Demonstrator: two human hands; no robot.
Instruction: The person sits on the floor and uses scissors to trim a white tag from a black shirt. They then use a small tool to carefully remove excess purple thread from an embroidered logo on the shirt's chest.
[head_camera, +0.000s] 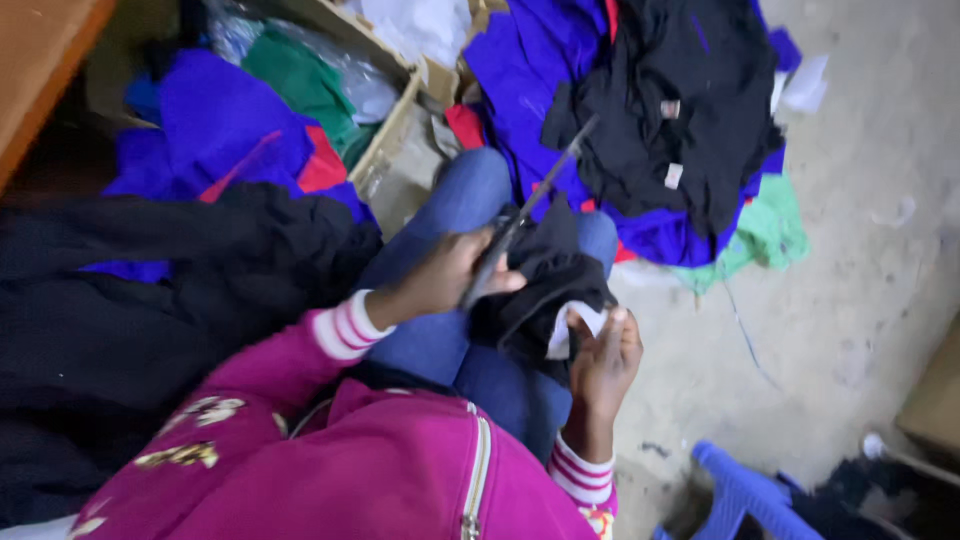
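Nearest to us, our pink jacket (380, 470) with its striped cuffs fills the bottom of the view, and our knees in blue jeans (450, 340) stretch away from it. Over our lap we hold a black cloth (535, 290) with both hands. Our right hand (605, 360) is closed on the cloth's lower edge, its fingers pinching a small white tag (572, 328) sewn there. Our left hand (445, 272) is wrapped shut around the handles of a pair of scissors (525, 205), whose long dark blades slant up and to the right above the cloth.

To the left of our legs lies a heap of black fabric (150, 300), with blue and red pieces behind it. Beyond our knees, a pile of clothes (650, 130) sits on the concrete floor (860, 250), black on top of blue and green. A cardboard box (395, 130) holding green cloth stands farther left. A blue plastic stool (745, 495) shows at the lower right.
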